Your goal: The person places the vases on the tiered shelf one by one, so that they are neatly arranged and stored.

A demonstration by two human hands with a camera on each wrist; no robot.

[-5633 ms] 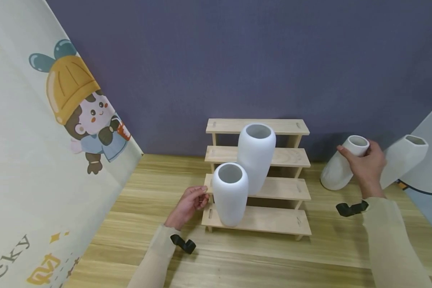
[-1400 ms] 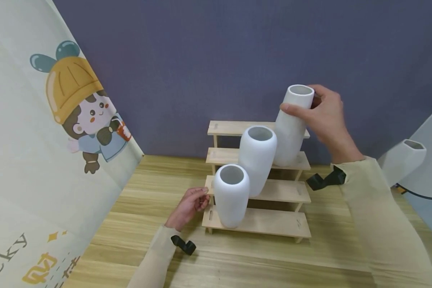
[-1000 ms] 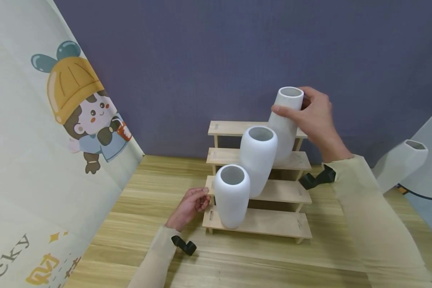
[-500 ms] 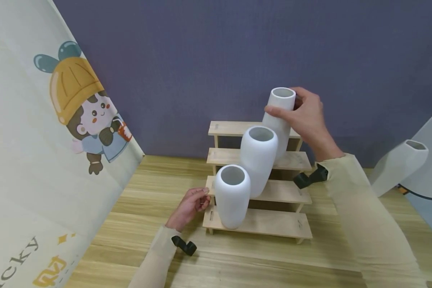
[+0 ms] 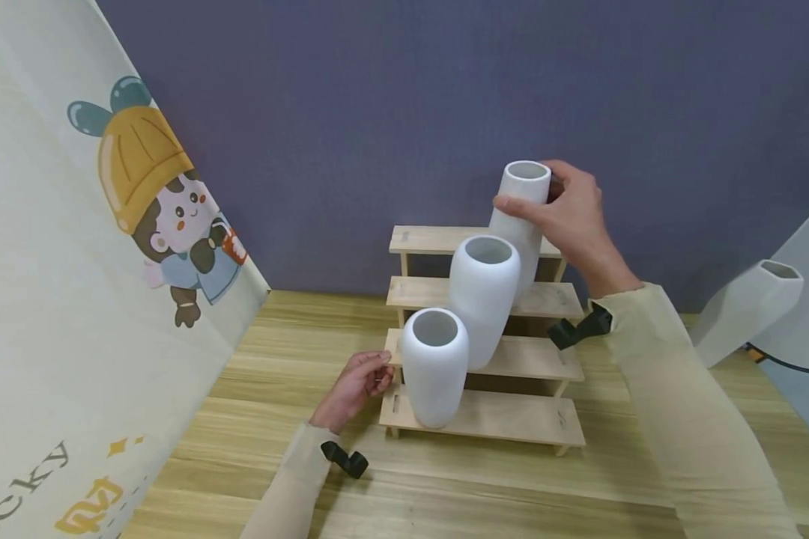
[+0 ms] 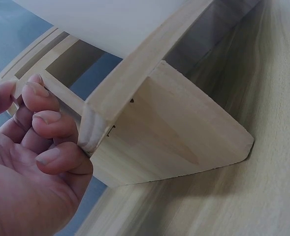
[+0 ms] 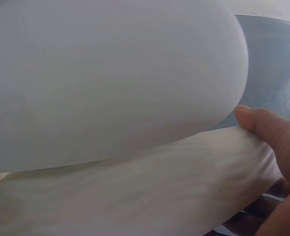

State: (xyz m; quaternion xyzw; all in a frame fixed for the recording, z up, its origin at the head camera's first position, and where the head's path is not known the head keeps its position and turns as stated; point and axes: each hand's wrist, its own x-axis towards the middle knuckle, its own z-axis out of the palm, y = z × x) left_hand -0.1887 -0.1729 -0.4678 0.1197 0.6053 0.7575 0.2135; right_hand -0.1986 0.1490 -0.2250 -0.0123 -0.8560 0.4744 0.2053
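Note:
In the head view a four-tier wooden display stand (image 5: 512, 415) stands against the wall. My left hand (image 5: 356, 385) pinches the left end of its second step from the bottom, thumb on top; the left wrist view shows the fingers (image 6: 56, 123) curled at a step's end. A white vase (image 5: 434, 382) stands on the lowest step, and a taller white vase (image 5: 482, 299) on the second. My right hand (image 5: 569, 213) grips a third white vase (image 5: 512, 222) near its rim, upright over the third step. Its base is mostly hidden behind the second vase.
A faceted white vase (image 5: 748, 307) stands at the far right of the wooden tabletop (image 5: 263, 434). Behind the stand rises a dark blue wall (image 5: 350, 135). A white panel with a cartoon figure (image 5: 182, 217) bounds the left side.
My right hand took the third vase from the table at the right, lifted it to the stand and moved it left along the third step. My left hand keeps its hold.

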